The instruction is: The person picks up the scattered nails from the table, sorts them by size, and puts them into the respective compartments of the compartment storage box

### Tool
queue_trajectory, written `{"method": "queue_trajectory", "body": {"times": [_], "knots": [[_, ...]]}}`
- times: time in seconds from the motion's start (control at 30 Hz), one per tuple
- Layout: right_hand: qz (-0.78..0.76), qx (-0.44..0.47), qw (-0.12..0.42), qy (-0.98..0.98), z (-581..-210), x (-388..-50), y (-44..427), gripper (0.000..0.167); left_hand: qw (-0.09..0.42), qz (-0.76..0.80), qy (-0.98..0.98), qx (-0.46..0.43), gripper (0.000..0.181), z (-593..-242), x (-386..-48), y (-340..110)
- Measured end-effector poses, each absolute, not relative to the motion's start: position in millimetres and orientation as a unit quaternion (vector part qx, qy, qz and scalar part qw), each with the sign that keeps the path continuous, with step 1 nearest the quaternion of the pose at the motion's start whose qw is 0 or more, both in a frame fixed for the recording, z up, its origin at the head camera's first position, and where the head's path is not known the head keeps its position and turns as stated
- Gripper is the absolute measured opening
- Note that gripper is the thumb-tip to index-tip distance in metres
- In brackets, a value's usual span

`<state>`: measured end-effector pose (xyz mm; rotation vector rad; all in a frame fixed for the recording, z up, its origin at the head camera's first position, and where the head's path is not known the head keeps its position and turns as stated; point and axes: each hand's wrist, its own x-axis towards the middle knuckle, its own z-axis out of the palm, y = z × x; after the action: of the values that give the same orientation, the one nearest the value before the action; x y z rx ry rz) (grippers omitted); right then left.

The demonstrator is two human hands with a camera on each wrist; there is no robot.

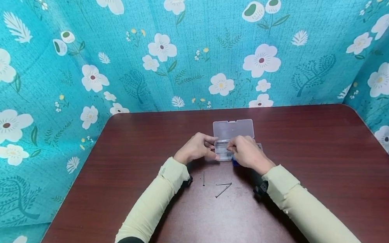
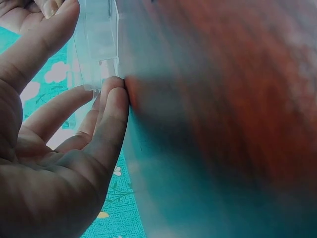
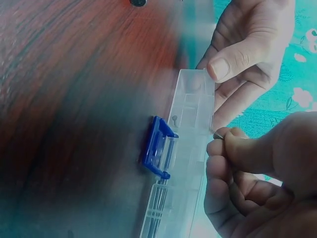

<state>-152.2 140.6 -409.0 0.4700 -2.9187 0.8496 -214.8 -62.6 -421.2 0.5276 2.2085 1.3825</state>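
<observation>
Well, found a clear plastic compartment box point(image 1: 223, 159) on the red-brown wooden table point(image 1: 160, 136), between both hands, its hinged lid point(image 1: 233, 128) open on the far side. Judged it light and stiff, rather slick along the smooth walls, and likely brittle at the thin dividers and hinge; rated the outer end walls and corners best for taking hold. Saw the left hand point(image 1: 198, 146) in just such a place: thumb at the near left corner, fingertips against the side, spread about as wide as the box's end, apparently steadying rather than squeezing. Noted the right hand point(image 1: 248, 151) above the open compartments, thumb and forefinger in a narrow pinch on a thin dark metal piece point(image 3: 217, 135), probably a nail, mostly hidden by the fingertips. Expected that piece to be hard, very light and prone to twisting. Counted one long nail point(image 1: 203, 178) alone on the wood in front, then a pair of nails point(image 1: 223, 184) nearly meeting in a V. Spotted a blue plastic latch point(image 3: 151, 144) at the near side.
</observation>
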Motion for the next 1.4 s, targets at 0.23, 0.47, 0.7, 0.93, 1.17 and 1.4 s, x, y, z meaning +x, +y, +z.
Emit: {"method": "queue_trajectory", "body": {"times": [0.23, 0.47, 0.7, 0.93, 1.17, 1.4], "knots": [[0.299, 0.159, 0.032, -0.94, -407, -150, 141, 0.013, 0.242, 0.497, 0.812, 0.188, 0.077, -421, -214, -61], [0.336, 0.16, 0.029, -0.928, -402, -146, 144, 0.012, 0.232, 0.484, 0.822, 0.192, 0.076, -420, -215, -62], [0.35, 0.161, 0.028, -0.922, -398, -140, 146, 0.014, 0.231, 0.49, 0.819, 0.192, 0.076, -420, -216, -62], [0.355, 0.161, 0.011, -0.921, -399, -130, 148, 0.015, 0.227, 0.488, 0.819, 0.2, 0.076, -420, -216, -62], [0.36, 0.17, -0.012, -0.917, -403, -119, 149, 0.015, 0.226, 0.485, 0.821, 0.199, 0.077, -419, -215, -62], [0.341, 0.182, -0.022, -0.922, -411, -112, 148, 0.014, 0.228, 0.484, 0.822, 0.194, 0.076, -420, -214, -63]]}}
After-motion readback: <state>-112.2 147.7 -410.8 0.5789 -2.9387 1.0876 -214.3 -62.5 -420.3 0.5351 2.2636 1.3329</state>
